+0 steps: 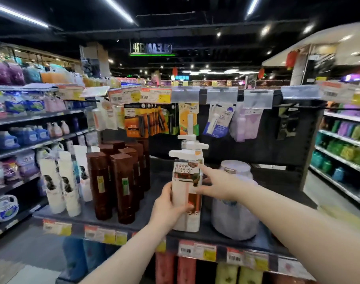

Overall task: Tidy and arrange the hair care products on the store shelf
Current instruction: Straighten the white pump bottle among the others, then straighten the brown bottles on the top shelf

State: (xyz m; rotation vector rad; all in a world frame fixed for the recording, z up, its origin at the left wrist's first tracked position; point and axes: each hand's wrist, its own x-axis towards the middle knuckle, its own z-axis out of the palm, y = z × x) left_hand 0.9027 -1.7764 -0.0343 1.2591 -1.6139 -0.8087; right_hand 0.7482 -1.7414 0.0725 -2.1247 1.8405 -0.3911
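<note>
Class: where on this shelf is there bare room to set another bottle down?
Bare shelf shows between the brown bottles and the pump bottle, and behind the jar toward the back panel. The left end, with white tubes, is crowded.

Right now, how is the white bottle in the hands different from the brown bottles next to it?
The white bottle has a pump on top; the brown bottles have flat brown caps. The white bottle is pale with a big picture label; the brown bottles are dark with small labels. The left hand holds the white bottle and the right hand touches it; nobody touches the brown bottles. All stand upright on the same shelf.
</note>
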